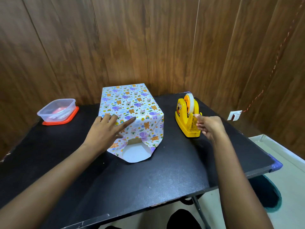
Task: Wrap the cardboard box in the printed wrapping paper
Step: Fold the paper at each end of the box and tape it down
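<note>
1. Mid black surface (165, 176): brown cardboard box (132, 140), top and sides already under cartoon-printed wrapping paper (130, 103).
2. Pressing paper flat with straight left hand (105, 131) fingers (128, 120).
3. Pinching tape (196, 115) at yellow plastic dispenser (181, 113) with right hand (209, 128) fingers (198, 121).
4. Seemingly left: taping, closing open near end.

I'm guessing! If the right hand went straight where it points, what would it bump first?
Probably the yellow tape holder: the right hand's fingers already seem to pinch its tape.

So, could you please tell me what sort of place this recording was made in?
Probably a corner of a small indoor room used for crafts: wood-panelled walls, a black table, and a yellow tape dispenser on it.
</note>
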